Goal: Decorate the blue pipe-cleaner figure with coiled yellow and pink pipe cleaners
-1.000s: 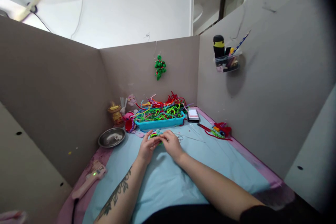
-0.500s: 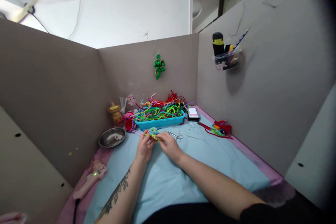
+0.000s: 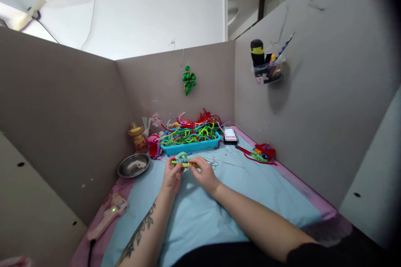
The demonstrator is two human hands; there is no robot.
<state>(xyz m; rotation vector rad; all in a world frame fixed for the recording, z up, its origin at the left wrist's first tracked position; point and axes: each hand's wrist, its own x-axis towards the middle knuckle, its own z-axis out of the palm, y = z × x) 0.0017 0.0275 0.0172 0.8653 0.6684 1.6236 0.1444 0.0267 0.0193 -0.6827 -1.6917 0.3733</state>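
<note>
My left hand (image 3: 171, 176) and my right hand (image 3: 205, 173) meet over the light blue mat (image 3: 200, 212), both pinching a small coiled pipe-cleaner piece (image 3: 182, 160) in green, blue and yellow. The fingers of each hand are closed on it, the left from the left side, the right from the right. A pair of small scissors (image 3: 213, 162) lies just beyond my right hand. Behind them stands a blue tray (image 3: 191, 147) heaped with colourful pipe cleaners (image 3: 189, 131).
A steel bowl (image 3: 133, 165) sits at the left, a pink glue gun (image 3: 107, 215) nearer me on the left edge. A finished red and green pipe-cleaner figure (image 3: 260, 152) lies at the right. Brown cardboard walls (image 3: 62, 125) enclose the desk; a green ornament (image 3: 188, 80) hangs on the back wall.
Both hands have lifted and turned the coiled piece slightly, so that more of it shows above the fingers. The scissors, earlier partly hidden by my right hand, are now visible.
</note>
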